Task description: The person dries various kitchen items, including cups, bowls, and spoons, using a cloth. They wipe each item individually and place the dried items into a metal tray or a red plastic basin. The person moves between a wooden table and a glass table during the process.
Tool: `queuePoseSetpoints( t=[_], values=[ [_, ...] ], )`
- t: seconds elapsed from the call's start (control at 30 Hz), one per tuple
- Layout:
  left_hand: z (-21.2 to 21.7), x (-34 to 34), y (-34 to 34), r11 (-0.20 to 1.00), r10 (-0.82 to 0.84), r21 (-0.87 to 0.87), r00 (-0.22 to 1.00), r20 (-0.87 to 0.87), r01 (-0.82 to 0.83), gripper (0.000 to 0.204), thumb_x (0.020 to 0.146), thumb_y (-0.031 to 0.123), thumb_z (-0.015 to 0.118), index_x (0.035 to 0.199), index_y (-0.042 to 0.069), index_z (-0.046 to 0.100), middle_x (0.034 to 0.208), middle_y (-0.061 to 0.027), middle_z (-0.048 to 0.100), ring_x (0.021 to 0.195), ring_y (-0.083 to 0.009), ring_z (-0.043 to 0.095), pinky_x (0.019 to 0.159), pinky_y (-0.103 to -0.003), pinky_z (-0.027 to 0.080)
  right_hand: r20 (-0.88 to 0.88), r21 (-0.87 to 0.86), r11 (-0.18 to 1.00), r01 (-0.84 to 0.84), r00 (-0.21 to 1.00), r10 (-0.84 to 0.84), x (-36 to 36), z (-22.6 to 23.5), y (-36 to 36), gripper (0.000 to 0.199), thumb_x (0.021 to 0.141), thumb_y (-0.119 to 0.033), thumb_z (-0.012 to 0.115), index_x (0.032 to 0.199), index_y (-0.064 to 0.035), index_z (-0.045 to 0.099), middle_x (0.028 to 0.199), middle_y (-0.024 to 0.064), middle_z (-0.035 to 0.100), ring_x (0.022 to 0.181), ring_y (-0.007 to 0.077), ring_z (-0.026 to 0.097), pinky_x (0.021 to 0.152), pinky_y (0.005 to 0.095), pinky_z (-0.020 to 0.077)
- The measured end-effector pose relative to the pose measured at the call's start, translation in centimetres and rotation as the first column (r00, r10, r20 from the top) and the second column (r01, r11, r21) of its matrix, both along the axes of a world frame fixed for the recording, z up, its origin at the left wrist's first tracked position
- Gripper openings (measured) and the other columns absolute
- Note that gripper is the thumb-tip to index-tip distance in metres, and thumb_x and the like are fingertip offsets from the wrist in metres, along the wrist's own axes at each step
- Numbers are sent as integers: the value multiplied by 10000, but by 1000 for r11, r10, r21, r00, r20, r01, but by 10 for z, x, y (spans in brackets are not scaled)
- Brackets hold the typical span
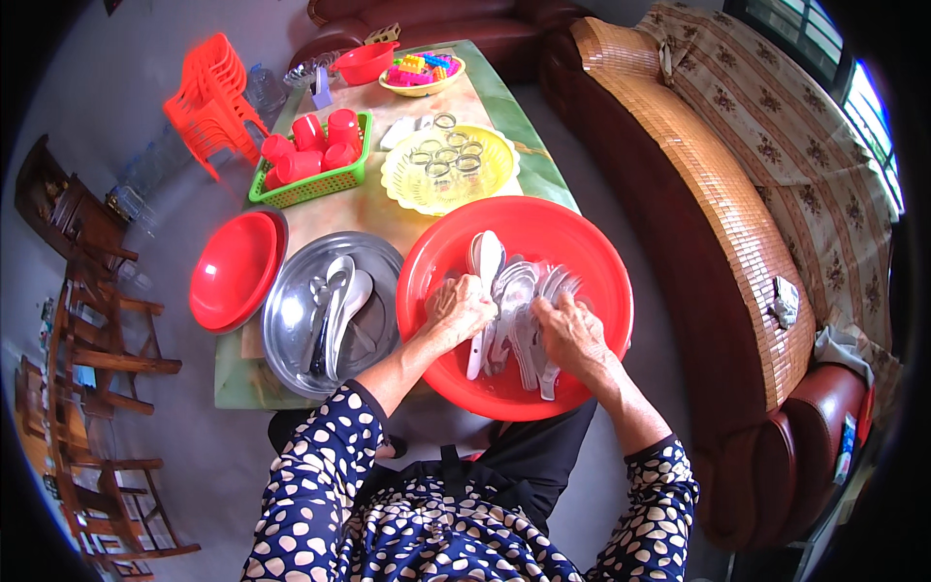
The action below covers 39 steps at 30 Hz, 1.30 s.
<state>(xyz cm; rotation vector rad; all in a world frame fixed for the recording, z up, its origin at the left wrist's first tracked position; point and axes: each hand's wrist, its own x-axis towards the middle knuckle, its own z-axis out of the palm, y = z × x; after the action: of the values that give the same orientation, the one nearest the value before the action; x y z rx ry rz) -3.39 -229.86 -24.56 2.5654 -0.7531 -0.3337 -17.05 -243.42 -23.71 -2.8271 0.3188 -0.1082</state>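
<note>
A large red basin (608, 291) stands at the near edge of the table, and both my hands are inside it. My left hand (461, 308) is closed round the handles of white spoons (488, 254), whose bowls point away from me. On the right, my right hand (574, 332) has its fingers curled on a bunch of forks (560, 279); its palm side is hidden. Several more spoons (516, 291) lie side by side between the hands. To the left is a grey metal basin (289, 335) with a white ladle (357, 291) and other long-handled utensils in it.
Red bowls (233, 272) sit left of the metal basin. Farther back are a green basket (335, 181) with red cups, a yellow tray (499, 175) with glass jars, a bowl of toy blocks (422, 90) and a red colander (364, 63). A sofa (621, 194) runs along the right.
</note>
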Motion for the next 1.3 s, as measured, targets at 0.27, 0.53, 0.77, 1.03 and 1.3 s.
queuePoseSetpoints(
  t=[0.27,0.53,0.77,1.03,1.3],
  values=[
    [22,5,24,902,-108,-422,898,-426,-92,100,777,93,556,810,0,542,746,-166,631,634,-254,645,563,-355,521,-53,22,997,80,996,-79,-3,2,-2,282,796,-106,524,1076,-102,564,962,230,546,879,387,583,749,450,483],
    [34,-29,30,707,-211,-556,620,-756,-437,130,870,94,531,910,85,408,761,-47,497,535,-90,483,419,-224,421,422,328,943,55,885,-199,11,18,-14,377,710,5,588,1084,-34,555,884,226,556,820,398,563,742,448,466],
    [32,-41,27,778,-330,-431,287,-900,-457,112,904,150,461,863,49,487,682,-34,484,469,-51,358,386,-201,290,396,312,950,-35,913,-97,57,1,-17,389,701,10,586,1083,-50,542,910,231,552,865,391,559,752,449,464],
    [18,-36,35,830,-305,-406,299,-904,-382,150,905,156,441,781,72,427,645,-36,456,434,-54,327,360,-198,298,174,149,981,-124,980,97,55,-13,-9,416,716,-71,564,1111,10,461,969,293,515,929,454,528,790,496,452],
    [9,-30,26,909,-216,-276,214,-953,-314,120,861,123,411,875,30,485,625,-66,487,414,-87,359,351,-219,290,37,232,887,-400,915,403,36,9,-10,246,701,-86,578,930,0,604,872,238,594,854,362,602,758,424,484]
  ],
)
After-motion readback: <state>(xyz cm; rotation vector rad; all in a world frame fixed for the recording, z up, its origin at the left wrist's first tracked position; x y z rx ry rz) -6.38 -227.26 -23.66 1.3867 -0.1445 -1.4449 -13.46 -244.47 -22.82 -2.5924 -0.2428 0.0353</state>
